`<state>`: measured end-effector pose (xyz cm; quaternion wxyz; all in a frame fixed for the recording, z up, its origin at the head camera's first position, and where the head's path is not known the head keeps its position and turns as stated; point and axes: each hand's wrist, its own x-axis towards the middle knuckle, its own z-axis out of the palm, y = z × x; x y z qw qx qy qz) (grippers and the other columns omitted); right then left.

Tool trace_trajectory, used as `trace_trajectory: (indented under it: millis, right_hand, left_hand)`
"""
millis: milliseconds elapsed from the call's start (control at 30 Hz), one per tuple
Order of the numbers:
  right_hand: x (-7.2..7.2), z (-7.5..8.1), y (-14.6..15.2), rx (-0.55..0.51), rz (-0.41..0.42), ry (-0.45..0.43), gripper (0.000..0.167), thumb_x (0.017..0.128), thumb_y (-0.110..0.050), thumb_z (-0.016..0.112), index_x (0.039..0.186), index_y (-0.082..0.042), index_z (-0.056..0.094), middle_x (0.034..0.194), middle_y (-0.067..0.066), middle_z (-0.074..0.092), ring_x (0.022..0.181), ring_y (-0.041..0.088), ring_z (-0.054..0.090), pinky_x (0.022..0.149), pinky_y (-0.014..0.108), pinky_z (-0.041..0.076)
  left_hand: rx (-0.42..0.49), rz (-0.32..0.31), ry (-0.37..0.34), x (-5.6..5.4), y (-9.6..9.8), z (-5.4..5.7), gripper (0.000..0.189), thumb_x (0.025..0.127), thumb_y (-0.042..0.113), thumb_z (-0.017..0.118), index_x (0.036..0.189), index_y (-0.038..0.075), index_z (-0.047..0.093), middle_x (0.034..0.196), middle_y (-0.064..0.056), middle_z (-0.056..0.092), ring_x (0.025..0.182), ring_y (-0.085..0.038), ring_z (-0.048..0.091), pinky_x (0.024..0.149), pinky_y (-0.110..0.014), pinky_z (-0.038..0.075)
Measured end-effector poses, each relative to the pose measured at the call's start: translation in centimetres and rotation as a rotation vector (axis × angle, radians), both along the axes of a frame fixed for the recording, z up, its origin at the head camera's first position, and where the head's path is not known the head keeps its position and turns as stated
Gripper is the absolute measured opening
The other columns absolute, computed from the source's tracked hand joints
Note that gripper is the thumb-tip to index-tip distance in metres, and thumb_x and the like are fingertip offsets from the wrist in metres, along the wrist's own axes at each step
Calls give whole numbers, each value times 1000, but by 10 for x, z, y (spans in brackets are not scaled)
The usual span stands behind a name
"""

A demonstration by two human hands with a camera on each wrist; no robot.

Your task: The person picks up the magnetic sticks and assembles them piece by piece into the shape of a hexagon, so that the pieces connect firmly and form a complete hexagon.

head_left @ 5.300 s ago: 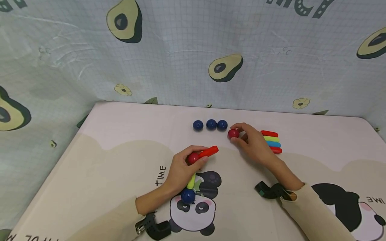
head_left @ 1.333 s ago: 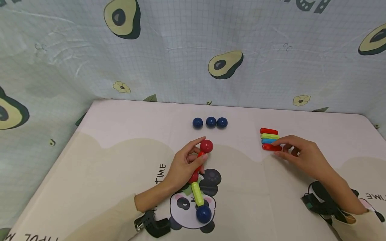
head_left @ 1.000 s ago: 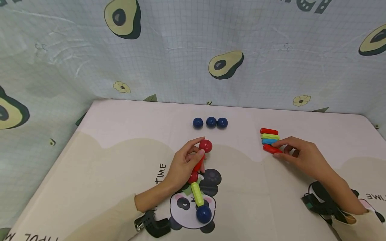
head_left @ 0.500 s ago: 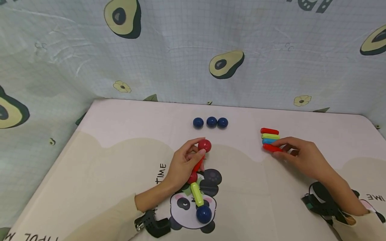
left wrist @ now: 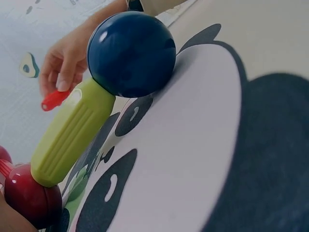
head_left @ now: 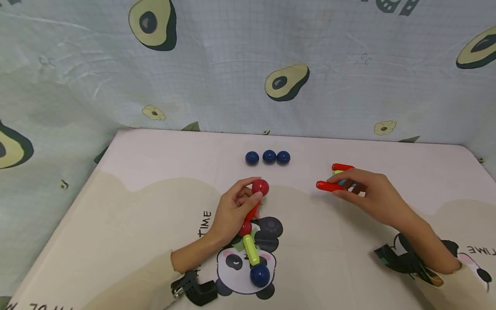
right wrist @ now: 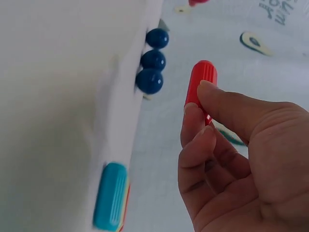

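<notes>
My left hand (head_left: 234,211) holds a chain of balls and rods over the panda print. Thumb and fingers grip it around the red ball (head_left: 260,187) at its far end and the red rod (head_left: 252,212) below. Further along come a second red ball (head_left: 245,228), a lime-green rod (head_left: 251,249) and a dark blue ball (head_left: 260,275) at the near end. In the left wrist view the lime-green rod (left wrist: 72,133) joins the blue ball (left wrist: 132,54). My right hand (head_left: 368,193) pinches a loose red rod (right wrist: 200,87) between thumb and fingers, raised off the table.
Three dark blue balls (head_left: 269,156) stand in a row towards the table's back edge. Partly behind my right hand lie a red rod (head_left: 342,166), a lime-green one and a blue rod (right wrist: 111,195). A patterned avocado cloth (head_left: 217,86) rises behind the table.
A red ball has joined the chain's far end since the oldest frame. Just now my right hand has lifted the nearest red rod from the row and moved it left. My left hand keeps its grip.
</notes>
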<state>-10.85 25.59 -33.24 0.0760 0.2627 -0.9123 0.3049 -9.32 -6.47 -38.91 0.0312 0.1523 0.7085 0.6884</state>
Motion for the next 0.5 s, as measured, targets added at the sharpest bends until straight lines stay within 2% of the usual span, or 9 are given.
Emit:
trace_trajectory:
  millis: [133,267,500]
  right_hand:
    - [-2,3,-15,-9,39,-17,44,74,1,79,110,-23,69,103,-6,64,79,4,61,65,19,51]
    - [-5,3,-31,-8,82,-38,41,75,-1,79,109,-22,69,95,-11,63,78,5,60,64,23,51]
    - [-10,3,-51,-22,134,-84,36,78,-6,79,110,-20,69,100,-11,66,80,5,60,65,25,51]
  left_hand:
    - [-21,0,-11,0,0,0,39,96,16,59,134,12,52,89,-10,59,68,-20,62,70,-23,52]
    - [-22,-13,-15,1,1,0,39,97,16,58,135,12,51,88,-11,59,68,-21,62,68,-23,52]
    - [-28,-11,-9,1,1,0,39,97,15,58,135,11,51,89,-11,60,67,-21,61,69,-23,52]
